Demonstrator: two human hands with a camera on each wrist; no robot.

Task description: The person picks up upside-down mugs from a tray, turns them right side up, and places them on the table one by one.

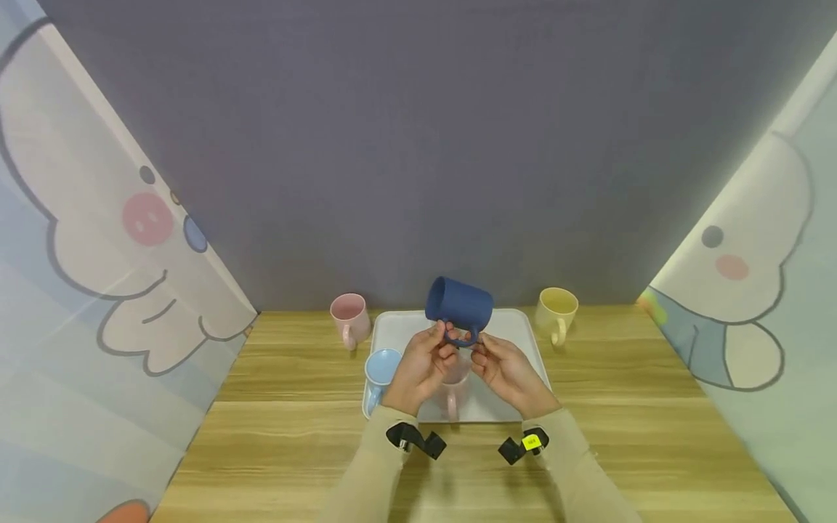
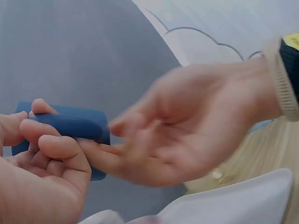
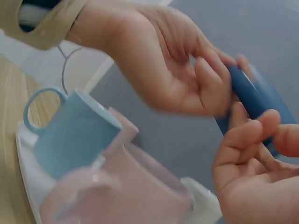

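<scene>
A dark blue mug [image 1: 466, 303] is held on its side above the tray, its mouth towards the left and its handle towards me. My left hand [image 1: 418, 367] pinches the handle with thumb and curled fingers near the rim end. At the handle's other end, the thumb and fingertips of my right hand [image 1: 510, 370] grip it, near the mug's base. Below the hands, a light blue mug [image 3: 77, 133] and a pink mug [image 3: 145, 186] stand on the white tray [image 1: 392, 327]. The left forearm and hand partly cover both in the head view.
Left of the tray, another pink mug [image 1: 349, 314] stands on the wooden table [image 1: 281, 428]. A yellow mug [image 1: 558, 309] stands right of the tray. Behind rises a grey wall [image 1: 431, 145], with cartoon-printed panels [image 1: 85, 218] at both sides.
</scene>
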